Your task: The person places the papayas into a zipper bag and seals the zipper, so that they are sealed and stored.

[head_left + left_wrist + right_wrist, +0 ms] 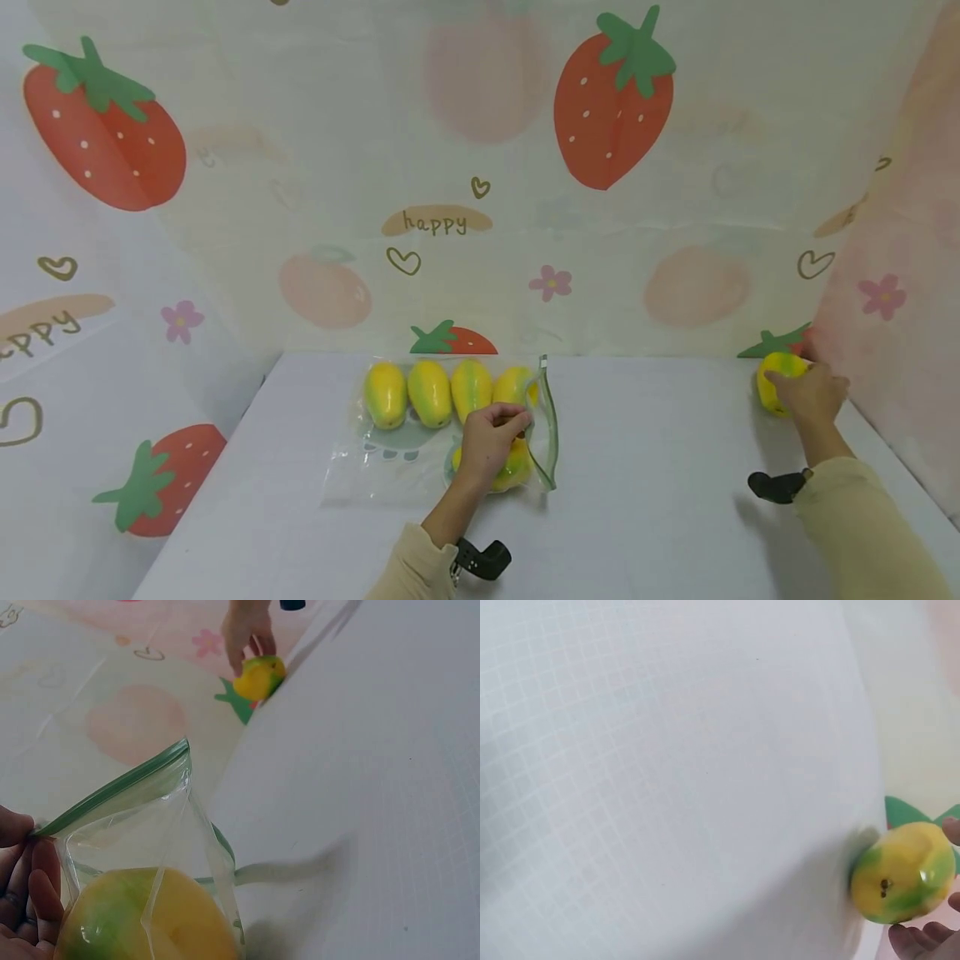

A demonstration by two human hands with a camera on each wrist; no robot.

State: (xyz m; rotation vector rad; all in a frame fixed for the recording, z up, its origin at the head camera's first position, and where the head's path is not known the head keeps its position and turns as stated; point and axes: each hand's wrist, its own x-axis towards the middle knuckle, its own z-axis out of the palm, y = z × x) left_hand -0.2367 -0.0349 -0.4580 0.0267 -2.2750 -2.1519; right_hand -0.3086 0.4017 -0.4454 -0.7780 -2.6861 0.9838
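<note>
A clear zip bag [352, 479] with a green seal lies on the table, its mouth facing right. Several yellow-green mangoes [386, 396] are inside, most in a row along its far side. My left hand [486, 446] pinches the bag's mouth by the green seal [124, 784], holding that edge raised. Below this grip, a mango [150, 915] shows through the plastic in the left wrist view. At the far right corner of the table my right hand [816, 396] grips another mango [771, 398], thumb and fingers on opposite sides of it.
The white table [645, 467] ends at a printed backdrop [517, 217] with strawberries and hearts, which also runs along both sides. Each wrist wears a black camera, one by the left sleeve [420, 562], one by the right sleeve [862, 525].
</note>
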